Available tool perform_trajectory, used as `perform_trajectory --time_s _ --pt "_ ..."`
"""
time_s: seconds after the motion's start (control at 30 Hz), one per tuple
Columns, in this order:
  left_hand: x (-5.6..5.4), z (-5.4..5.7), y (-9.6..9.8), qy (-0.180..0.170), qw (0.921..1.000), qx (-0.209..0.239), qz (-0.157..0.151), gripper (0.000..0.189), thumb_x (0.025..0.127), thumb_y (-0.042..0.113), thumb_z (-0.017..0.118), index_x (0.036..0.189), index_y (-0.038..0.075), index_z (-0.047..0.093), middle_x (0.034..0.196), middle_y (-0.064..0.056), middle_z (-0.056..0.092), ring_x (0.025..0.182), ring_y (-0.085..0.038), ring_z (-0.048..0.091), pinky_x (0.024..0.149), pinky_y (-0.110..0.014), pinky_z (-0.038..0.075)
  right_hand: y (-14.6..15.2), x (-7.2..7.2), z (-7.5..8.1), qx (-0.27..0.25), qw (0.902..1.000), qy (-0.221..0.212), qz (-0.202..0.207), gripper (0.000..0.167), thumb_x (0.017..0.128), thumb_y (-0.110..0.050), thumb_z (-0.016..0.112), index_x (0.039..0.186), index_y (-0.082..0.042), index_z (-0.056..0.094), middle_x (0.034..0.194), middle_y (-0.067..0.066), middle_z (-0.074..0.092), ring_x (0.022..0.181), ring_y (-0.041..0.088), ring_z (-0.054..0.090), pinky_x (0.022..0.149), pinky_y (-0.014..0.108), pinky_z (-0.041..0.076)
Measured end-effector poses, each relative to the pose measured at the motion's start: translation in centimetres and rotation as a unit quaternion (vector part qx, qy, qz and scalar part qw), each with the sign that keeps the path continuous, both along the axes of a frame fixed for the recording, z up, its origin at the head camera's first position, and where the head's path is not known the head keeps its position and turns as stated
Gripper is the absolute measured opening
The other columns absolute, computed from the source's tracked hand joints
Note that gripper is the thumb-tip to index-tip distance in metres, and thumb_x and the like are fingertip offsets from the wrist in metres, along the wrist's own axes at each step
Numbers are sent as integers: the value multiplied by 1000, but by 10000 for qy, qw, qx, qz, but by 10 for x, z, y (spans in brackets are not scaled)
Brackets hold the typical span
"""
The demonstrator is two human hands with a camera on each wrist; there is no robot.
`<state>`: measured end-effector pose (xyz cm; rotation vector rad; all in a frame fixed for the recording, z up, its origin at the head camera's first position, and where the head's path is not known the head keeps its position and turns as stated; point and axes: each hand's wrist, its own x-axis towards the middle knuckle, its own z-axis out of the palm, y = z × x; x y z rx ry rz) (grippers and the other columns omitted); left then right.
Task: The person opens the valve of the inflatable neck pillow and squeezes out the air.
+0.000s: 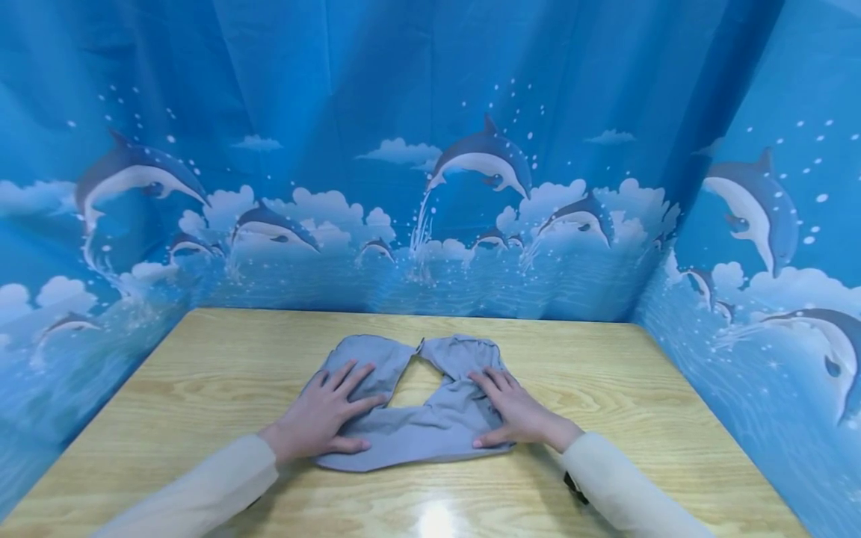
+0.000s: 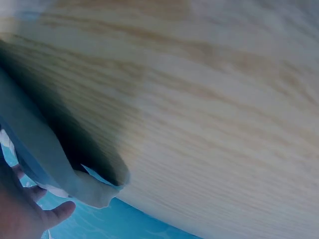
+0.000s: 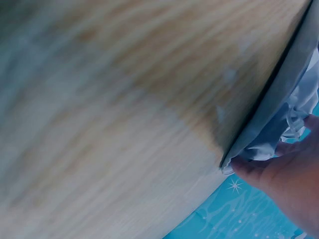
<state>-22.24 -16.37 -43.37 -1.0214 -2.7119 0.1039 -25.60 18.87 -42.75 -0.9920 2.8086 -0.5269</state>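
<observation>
A flat grey cloth piece (image 1: 417,437) lies on the wooden table, bent into a ring around a gap where the wood shows. Its two upper ends meet at a small dark spot, perhaps a fastener. My left hand (image 1: 323,415) rests on its left side with fingers spread. On the right side, my right hand (image 1: 518,411) presses the wrinkled fabric, fingers extended and thumb near the lower edge. The left wrist view shows the cloth's edge (image 2: 45,149) raised off the wood beside the fingers. In the right wrist view, fingertips touch the cloth (image 3: 269,129).
The wooden table (image 1: 161,396) extends around the cloth on all sides. A blue curtain with dolphins (image 1: 377,75) hangs behind the table and along its left and right sides. A bright light reflection shows near the table's front.
</observation>
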Motion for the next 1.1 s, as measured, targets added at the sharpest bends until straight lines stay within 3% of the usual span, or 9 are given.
perform_trajectory --time_s 0.27,0.6,0.87,1.1 --pt "-1 1 2 -69 9996 -146 243 76 76 77 38 137 32 41 151 -10 23 136 -40 23 96 -66 29 9 3 2 -337 9986 -5 -417 112 64 -51 77 147 -12 13 149 27 9 132 48 21 98 60 32" --pt "-3 5 4 -232 9981 -238 511 84 72 81 38 138 28 42 152 -8 22 137 -37 21 98 -66 25 16 4 2 -300 9974 -185 -629 118 64 -54 75 147 -7 6 149 23 18 134 39 25 106 52 27" --pt "-6 6 6 -375 9953 -360 820 93 67 86 35 139 28 39 153 -8 18 138 -37 20 101 -65 22 18 6 4 180 9957 -287 -866 116 65 -57 73 147 -7 9 147 27 20 131 43 30 100 59 30" --pt "-7 6 6 -279 9952 -291 888 97 64 87 38 139 26 40 152 -11 19 136 -37 23 101 -64 23 18 9 4 329 9942 -300 -982 114 65 -58 72 147 -8 11 146 28 20 131 44 29 97 65 28"
